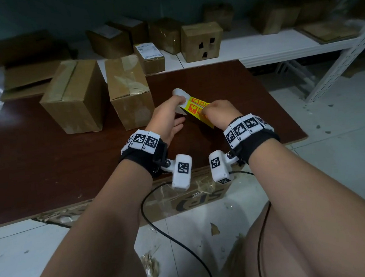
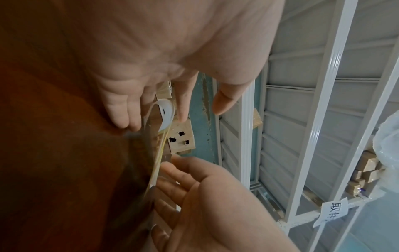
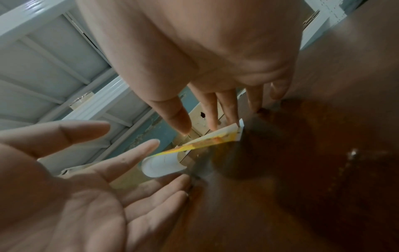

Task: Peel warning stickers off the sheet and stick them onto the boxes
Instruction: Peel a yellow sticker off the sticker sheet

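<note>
A yellow sticker sheet (image 1: 196, 107) with orange-red warning stickers is held above the brown table (image 1: 49, 169). My left hand (image 1: 178, 105) holds the sheet's far end, where the white backing (image 1: 178, 94) curls up; one finger lies on top, the others stretch beneath. My right hand (image 1: 205, 113) pinches the sheet's near edge with its fingertips. The right wrist view shows the right hand (image 3: 198, 126) with its fingertips on the sheet (image 3: 207, 141). The left wrist view shows the sheet (image 2: 167, 110) edge-on. Two taped cardboard boxes (image 1: 72, 96) (image 1: 128, 92) stand to the left.
More boxes stand behind on the white shelf (image 1: 278, 45), among them a small labelled box (image 1: 150, 56) and a box with holes (image 1: 200, 42). A metal rack (image 1: 344, 57) rises at the right. Flattened cardboard (image 1: 181, 199) and a black cable (image 1: 162, 232) lie on the floor near my knees.
</note>
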### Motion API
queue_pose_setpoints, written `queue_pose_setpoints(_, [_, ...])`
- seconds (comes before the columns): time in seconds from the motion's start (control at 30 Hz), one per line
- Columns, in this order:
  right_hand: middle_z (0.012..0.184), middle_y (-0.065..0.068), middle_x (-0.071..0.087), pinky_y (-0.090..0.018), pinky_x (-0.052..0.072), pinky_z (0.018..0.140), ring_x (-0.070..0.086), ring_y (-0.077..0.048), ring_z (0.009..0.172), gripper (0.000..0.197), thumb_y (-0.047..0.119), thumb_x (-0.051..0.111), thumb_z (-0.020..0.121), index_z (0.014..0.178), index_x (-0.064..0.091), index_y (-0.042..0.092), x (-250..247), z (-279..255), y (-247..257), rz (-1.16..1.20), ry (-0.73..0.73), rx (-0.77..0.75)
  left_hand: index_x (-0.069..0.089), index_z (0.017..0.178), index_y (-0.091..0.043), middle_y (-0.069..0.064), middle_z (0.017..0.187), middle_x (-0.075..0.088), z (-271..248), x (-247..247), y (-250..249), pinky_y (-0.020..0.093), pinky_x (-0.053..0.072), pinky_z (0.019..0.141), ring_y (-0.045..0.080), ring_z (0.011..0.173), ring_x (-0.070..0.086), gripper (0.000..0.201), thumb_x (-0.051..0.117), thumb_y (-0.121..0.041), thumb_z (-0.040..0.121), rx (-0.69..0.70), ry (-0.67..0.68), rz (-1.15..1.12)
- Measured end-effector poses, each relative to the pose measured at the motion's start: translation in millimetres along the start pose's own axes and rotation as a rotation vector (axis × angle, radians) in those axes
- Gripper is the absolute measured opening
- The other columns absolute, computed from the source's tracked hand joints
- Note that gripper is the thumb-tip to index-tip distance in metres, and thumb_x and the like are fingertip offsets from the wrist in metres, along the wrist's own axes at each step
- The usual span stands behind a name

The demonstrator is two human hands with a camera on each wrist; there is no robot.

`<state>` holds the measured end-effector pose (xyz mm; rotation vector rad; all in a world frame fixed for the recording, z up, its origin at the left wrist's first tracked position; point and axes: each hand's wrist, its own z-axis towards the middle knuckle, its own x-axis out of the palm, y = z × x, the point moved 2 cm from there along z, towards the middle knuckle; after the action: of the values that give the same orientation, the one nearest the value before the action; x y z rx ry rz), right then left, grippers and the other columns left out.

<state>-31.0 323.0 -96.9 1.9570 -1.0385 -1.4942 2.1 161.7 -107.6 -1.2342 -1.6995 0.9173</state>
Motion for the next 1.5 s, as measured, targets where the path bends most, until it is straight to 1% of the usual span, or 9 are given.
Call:
queue_pose_setpoints(0.2, [0.127,-0.023,0.072,-0.047,0.054,0.102,0.068,-0.038,0.119,0.031,0.016,0.058,0.101,0.122,0.074,0.001,5,-12,8,0.047,-0.001,-0.074,0.051,0.153,-0.004,0.012,0.126,0.073,-2,3,-1,0.038,0.055,0.099,0.029,0.117,0.073,0.069,0.070,-0.033,0.093,0.013,0.017,-0.005])
queue_pose_setpoints(0.5, [0.127,-0.007,0.072,-0.036,0.054,0.095,0.068,-0.025,0.116,0.025,0.020,0.062,0.101,0.124,0.072,0.016,-2,-32,27,0.278,-0.147,-0.121,0.072,0.121,-0.007,0.005,0.097,0.079,-34,-1,-24,0.047,0.052,0.114,0.021,0.091,0.076,0.020,0.062,-0.014,0.104,0.171,0.115,-0.041])
queue_pose_setpoints(0.6, [0.120,-0.005,0.073,-0.034,0.054,0.085,0.070,-0.023,0.108,0.018,0.023,0.065,0.100,0.116,0.071,0.020,-3,-38,32,0.398,-0.195,-0.133,0.075,0.114,-0.011,0.008,0.106,0.077,-45,-8,-29,0.048,0.051,0.115,0.023,0.098,0.072,0.020,0.058,-0.013,0.106,0.223,0.136,-0.030])
queue_pose_setpoints(0.73, [0.109,-0.002,0.074,-0.046,0.061,0.095,0.071,-0.016,0.099,0.012,0.029,0.071,0.098,0.107,0.070,0.020,1,-53,38,0.515,-0.158,-0.147,0.078,0.107,-0.014,0.007,0.109,0.079,-60,-20,-35,0.046,0.052,0.113,0.024,0.105,0.074,0.022,0.055,-0.012,0.107,0.273,0.122,-0.028])
queue_pose_setpoints(0.9, [0.106,-0.009,0.076,-0.050,0.060,0.092,0.071,-0.016,0.093,0.031,0.044,0.075,0.090,0.098,0.065,0.016,12,-70,47,0.666,-0.178,-0.170,0.078,0.106,-0.012,0.014,0.122,0.077,-77,-39,-40,0.049,0.052,0.115,0.033,0.121,0.072,0.023,0.055,-0.011,0.107,0.319,0.082,-0.087])
queue_pose_setpoints(1.0, [0.116,-0.008,0.075,-0.050,0.066,0.085,0.077,-0.024,0.100,0.053,0.054,0.078,0.079,0.116,0.061,0.019,18,-71,50,0.801,-0.174,-0.096,0.077,0.107,-0.007,0.014,0.116,0.078,-85,-48,-43,0.048,0.055,0.111,0.033,0.117,0.073,0.024,0.053,-0.008,0.107,0.348,0.074,-0.121])
queue_pose_setpoints(1.17, [0.114,-0.013,0.081,-0.040,0.063,0.077,0.080,-0.027,0.097,0.029,0.028,0.079,0.097,0.120,0.072,0.011,33,-73,52,0.918,0.060,-0.084,0.076,0.106,-0.006,0.008,0.101,0.081,-96,-67,-47,0.035,0.063,0.087,0.021,0.094,0.077,0.026,0.050,-0.004,0.107,0.411,0.038,-0.126])
queue_pose_setpoints(1.3, [0.113,-0.010,0.082,-0.050,0.067,0.088,0.082,-0.026,0.101,0.042,0.018,0.087,0.090,0.128,0.071,0.008,43,-78,53,0.977,0.053,-0.146,0.077,0.098,-0.011,0.016,0.111,0.077,-98,-87,-47,0.043,0.058,0.095,0.027,0.099,0.071,0.031,0.050,0.003,0.105,0.435,-0.112,-0.136])
queue_pose_setpoints(1.5, [0.104,-0.009,0.084,-0.053,0.066,0.089,0.082,-0.026,0.098,0.024,0.012,0.088,0.087,0.107,0.077,0.007,59,-95,67,0.914,0.019,-0.308,0.077,0.097,-0.023,0.013,0.118,0.075,-110,-114,-54,0.049,0.060,0.098,0.029,0.102,0.074,0.014,0.072,-0.011,0.092,0.537,-0.302,-0.109])
